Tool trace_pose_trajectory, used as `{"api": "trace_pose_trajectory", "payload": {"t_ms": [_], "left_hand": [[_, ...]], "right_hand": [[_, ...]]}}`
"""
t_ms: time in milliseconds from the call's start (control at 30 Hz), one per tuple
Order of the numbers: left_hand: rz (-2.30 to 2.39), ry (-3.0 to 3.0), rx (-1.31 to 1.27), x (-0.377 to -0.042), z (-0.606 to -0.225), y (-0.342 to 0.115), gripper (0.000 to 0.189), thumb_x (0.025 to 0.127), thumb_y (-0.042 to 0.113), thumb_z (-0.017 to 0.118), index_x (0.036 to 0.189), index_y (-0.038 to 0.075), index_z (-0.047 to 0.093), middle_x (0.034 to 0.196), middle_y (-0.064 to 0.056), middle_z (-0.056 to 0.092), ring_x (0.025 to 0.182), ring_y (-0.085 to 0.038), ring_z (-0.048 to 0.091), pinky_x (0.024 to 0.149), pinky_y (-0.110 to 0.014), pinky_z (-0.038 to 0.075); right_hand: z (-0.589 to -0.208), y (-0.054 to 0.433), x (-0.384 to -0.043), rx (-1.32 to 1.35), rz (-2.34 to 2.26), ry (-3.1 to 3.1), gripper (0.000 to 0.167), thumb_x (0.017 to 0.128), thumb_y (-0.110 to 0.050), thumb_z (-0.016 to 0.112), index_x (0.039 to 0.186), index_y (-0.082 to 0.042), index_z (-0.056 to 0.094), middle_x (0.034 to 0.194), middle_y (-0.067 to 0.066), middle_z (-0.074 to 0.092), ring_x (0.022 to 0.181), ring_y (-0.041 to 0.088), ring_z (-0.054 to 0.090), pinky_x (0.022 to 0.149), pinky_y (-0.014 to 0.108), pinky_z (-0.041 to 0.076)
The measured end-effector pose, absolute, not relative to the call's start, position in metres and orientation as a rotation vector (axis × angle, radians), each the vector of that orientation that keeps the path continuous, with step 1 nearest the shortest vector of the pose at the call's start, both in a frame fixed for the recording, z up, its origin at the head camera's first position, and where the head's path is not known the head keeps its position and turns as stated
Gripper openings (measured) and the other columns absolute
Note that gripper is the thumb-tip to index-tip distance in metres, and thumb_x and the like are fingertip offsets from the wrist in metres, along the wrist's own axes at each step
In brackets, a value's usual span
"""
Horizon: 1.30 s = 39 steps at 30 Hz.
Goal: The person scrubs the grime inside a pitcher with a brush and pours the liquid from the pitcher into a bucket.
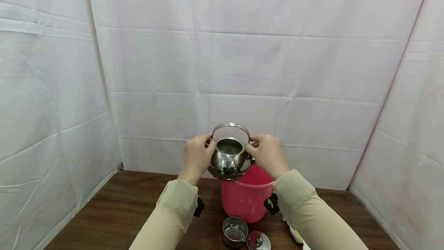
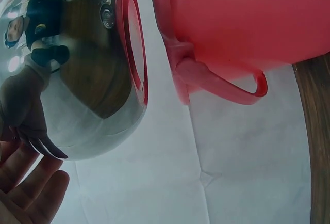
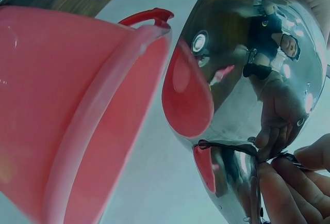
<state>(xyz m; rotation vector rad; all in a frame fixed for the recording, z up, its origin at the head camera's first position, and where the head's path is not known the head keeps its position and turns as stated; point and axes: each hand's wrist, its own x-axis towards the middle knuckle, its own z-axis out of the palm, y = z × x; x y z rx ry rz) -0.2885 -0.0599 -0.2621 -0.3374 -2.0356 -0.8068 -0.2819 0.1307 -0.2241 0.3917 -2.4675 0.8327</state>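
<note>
A shiny steel teapot [image 1: 226, 167] is held up between both hands, its lidless mouth tilted toward the head camera and its hoop handle [image 1: 230, 125] raised. My left hand [image 1: 197, 155] pinches it at the left base of the handle; in the left wrist view some fingers [image 2: 46, 195] curl beside the round body. On the other side my right hand [image 1: 268, 153] grips the right handle base, close by the spout [image 3: 233, 185]. Under and behind the teapot stands a pink bucket [image 1: 243, 201], which the teapot overlaps in the head view.
In front of the bucket, a perforated steel strainer cup [image 1: 235, 230] sits on the brown wooden table [image 1: 138, 207]. Right beside it lies a round steel lid [image 1: 259, 241]. A white and yellow item [image 1: 296, 235] shows partly under the right forearm. White cloth walls surround the table.
</note>
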Motion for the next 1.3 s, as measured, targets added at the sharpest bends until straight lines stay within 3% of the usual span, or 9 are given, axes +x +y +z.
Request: {"api": "trace_pose_trajectory", "payload": {"t_ms": [633,1300], "left_hand": [[-0.852,-2.014,-0.263,-0.283,-0.261,-0.089,0.018,0.085,0.011,0.062,0.094,0.002,0.074,0.083,-0.011,0.073,0.074,-0.024,0.068,0.069,-0.038,0.054],[-0.845,-2.036,-0.214,-0.267,-0.271,-0.118,0.017,0.087,0.012,0.063,0.095,0.002,0.074,0.086,-0.012,0.073,0.076,-0.024,0.068,0.069,-0.039,0.055]], "right_hand": [[-0.225,0.100,-0.279,0.452,0.877,-2.442,0.027,0.079,-0.010,0.062,0.102,-0.003,0.073,0.080,0.008,0.074,0.072,0.014,0.069,0.057,0.022,0.047],[-0.231,0.073,-0.271,0.555,0.874,-2.475,0.020,0.082,-0.006,0.060,0.095,-0.004,0.074,0.080,0.007,0.074,0.061,0.006,0.060,0.051,0.019,0.041]]}}
